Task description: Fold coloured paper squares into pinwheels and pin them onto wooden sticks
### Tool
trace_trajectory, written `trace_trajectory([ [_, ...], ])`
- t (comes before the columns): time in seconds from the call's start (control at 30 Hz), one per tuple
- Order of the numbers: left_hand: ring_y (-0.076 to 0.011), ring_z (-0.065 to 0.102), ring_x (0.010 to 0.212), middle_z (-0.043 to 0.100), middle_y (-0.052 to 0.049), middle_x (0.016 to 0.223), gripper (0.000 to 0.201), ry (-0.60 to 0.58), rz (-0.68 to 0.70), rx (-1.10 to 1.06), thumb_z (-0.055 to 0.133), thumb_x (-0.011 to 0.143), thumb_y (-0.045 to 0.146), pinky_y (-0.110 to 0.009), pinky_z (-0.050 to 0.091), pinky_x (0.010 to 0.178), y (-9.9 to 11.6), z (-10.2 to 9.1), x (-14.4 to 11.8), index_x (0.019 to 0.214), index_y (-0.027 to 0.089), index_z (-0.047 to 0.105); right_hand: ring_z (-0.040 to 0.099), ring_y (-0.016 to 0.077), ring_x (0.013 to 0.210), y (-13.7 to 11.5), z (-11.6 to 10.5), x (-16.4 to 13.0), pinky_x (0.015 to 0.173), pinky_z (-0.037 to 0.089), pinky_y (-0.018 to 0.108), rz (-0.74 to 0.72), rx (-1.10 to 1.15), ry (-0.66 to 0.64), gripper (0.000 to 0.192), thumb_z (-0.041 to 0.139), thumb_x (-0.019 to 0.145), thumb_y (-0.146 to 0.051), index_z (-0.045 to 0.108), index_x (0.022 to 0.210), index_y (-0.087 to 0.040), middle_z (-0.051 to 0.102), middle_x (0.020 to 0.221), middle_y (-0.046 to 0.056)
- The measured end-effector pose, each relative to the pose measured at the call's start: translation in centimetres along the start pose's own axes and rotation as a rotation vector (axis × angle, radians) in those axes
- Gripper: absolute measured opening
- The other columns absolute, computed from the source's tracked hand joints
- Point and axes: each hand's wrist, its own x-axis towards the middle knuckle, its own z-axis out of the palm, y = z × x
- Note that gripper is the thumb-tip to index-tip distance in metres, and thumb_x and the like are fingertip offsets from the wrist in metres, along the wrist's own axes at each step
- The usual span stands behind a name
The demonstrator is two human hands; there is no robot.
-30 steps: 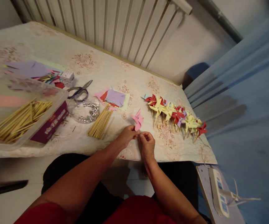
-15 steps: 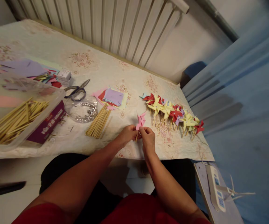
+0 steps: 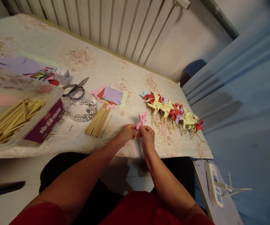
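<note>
A pink paper pinwheel [image 3: 142, 119] on a thin wooden stick is held between my two hands over the front of the table. My left hand [image 3: 128, 132] is closed around its stick, just below the paper. The fingers of my right hand [image 3: 147, 135] pinch at the lower edge of the pinwheel; the exact spot under the fingertips is hidden. To the right, a row of finished-looking pinwheels [image 3: 167, 109] in yellow, red and purple lies on the cloth. Left of my hands are loose wooden sticks [image 3: 97, 121] and a stack of cut paper squares [image 3: 112, 95].
A clear round dish [image 3: 75, 115] holds small metal pins. Scissors [image 3: 76, 90] lie behind it. At the left stands a plastic box [image 3: 10, 144] with sticks, near paper scraps [image 3: 20, 66]. A power strip [image 3: 214, 186] sits beyond the table's right edge.
The pink pinwheel and its stick have tilted slightly between my hands, the stick's lower end shifting left. The whole view has moved a little. Both hands keep their hold.
</note>
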Motion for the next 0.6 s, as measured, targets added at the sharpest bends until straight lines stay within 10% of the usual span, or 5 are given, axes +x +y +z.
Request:
trace_trajectory([
  [0.6,-0.0111,0.06,0.058,0.066,-0.003,0.068,0.016,0.047,-0.112,-0.011,0.066,0.066,0.008,-0.025,0.045,0.063,0.97,0.03,-0.53,0.077,0.014,0.056,0.046,0.0123,0.052,-0.58,-0.56,0.3,0.052,0.034,0.026,-0.02,-0.173,0.088,0.021,0.059,0.073,-0.035,0.057,0.06,-0.019,0.052,0.052,-0.004],
])
